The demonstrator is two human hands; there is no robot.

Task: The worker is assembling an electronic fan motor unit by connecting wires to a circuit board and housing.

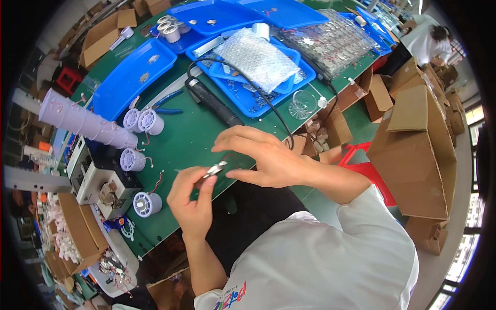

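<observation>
Over the near edge of the table, my left hand (192, 200) pinches a small shiny metal part (216, 168) between thumb and fingertips. The part's exact kind is too small to make out; a thin reddish wire seems to rise from it. Just to its right hovers my right hand (263, 155), thumb and fingers apart with nothing visible between them. A black electric screwdriver (214, 103) with a cord lies beyond my right hand. On the left stand lavender round housings (147, 204) with wires, one of them close to my left hand.
A long stack of lavender cups (88, 121) leans beside a white machine (106, 188). Blue-handled pliers (168, 110) lie near a blue tray (134, 77). Bubble wrap (257, 59) covers another tray. A glass dish (301, 105) sits near the right edge; cardboard boxes (413, 155) stand beyond.
</observation>
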